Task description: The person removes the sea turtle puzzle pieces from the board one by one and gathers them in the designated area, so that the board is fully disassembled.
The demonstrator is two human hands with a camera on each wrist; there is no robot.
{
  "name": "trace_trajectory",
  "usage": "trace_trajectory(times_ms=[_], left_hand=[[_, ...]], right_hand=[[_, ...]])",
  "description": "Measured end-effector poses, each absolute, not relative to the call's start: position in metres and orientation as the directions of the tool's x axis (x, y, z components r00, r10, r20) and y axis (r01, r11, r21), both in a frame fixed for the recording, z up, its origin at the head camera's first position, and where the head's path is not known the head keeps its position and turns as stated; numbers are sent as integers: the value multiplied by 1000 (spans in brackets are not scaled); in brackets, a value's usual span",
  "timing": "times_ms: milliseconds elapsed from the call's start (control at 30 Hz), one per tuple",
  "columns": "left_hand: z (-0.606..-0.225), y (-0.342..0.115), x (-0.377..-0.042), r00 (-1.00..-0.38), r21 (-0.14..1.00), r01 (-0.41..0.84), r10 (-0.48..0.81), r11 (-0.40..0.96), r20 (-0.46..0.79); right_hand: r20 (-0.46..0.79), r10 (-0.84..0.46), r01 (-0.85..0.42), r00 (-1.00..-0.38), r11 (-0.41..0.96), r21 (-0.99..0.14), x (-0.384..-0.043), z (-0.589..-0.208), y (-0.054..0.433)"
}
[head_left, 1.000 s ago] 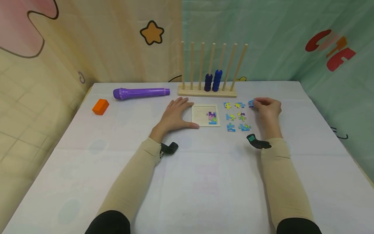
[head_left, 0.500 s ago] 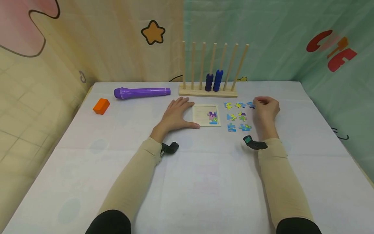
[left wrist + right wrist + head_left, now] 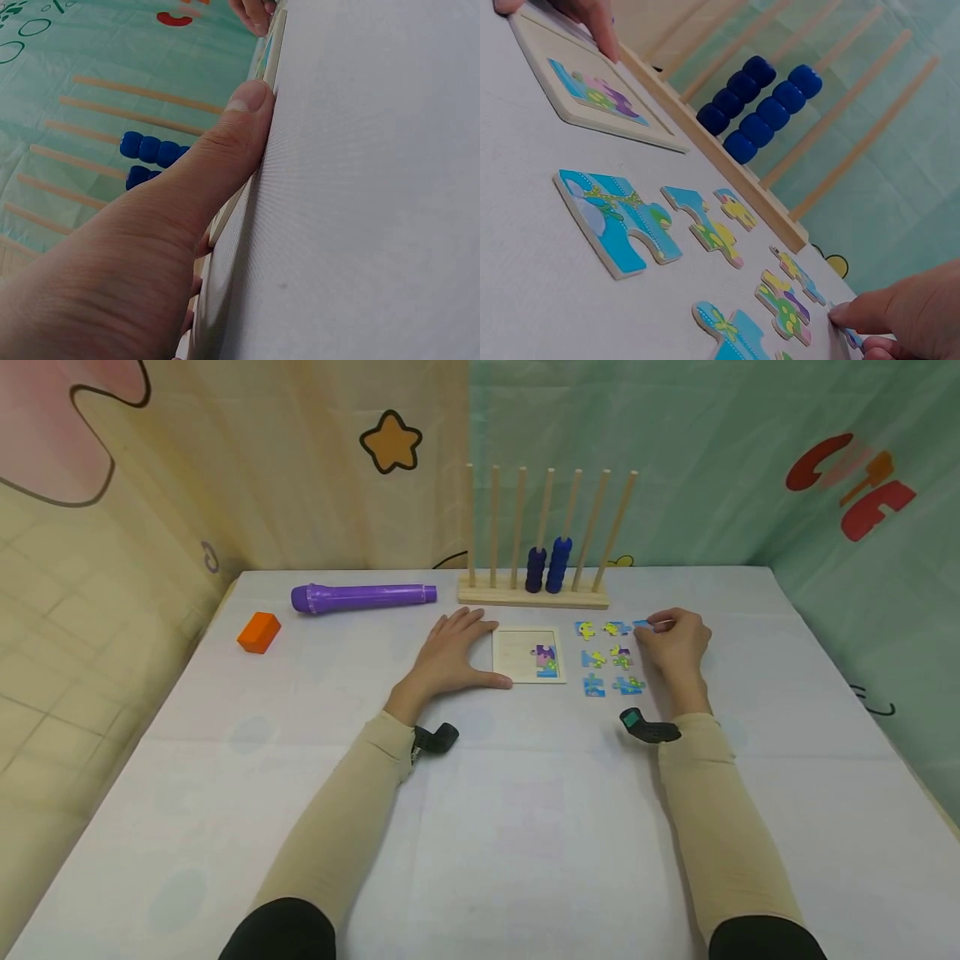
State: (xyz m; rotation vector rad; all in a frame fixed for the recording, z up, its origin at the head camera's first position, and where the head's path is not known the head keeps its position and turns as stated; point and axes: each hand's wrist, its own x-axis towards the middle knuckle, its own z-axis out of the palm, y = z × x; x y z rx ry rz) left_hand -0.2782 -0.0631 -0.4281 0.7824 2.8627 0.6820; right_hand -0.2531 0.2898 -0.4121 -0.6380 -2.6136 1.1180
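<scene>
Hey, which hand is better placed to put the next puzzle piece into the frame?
Probably the right hand: it pinches a puzzle piece beside the other loose pieces. The left hand rests against the frame, seemingly better suited to steadying it.

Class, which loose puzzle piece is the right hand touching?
The rightmost piece of the head view's top row, the only loose one touched by the right hand.

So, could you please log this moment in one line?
left hand: touches puzzle tray; right hand: pinches puzzle piece; loose pieces: right of puzzle tray
</scene>
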Motion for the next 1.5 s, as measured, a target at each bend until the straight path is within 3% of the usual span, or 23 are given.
trace_trajectory(times_ms=[600,767,933,1200,1500], left_hand=[[-427,-63,-278,-863,440,462,505,770,22],[-427,-63,-278,-862,436,465,507,771,24],[-427,-63,-278,-862,434,466,506,771,25],[-426,-67,-278,-865,429,462,501,776,25],[-432,-66,-281,-861,419,475,507,774,41]], right_hand=[[26,547,389,-836,627,-675,-249,-405,287],[58,532,346,-845,626,-699,-250,-399,283],[93,432,222,-897,622,-751,-250,-391,261],[168,129,-41,-977,663,-748,-258,-404,213],[126,13,-87,-992,650,-755,-249,-412,191]])
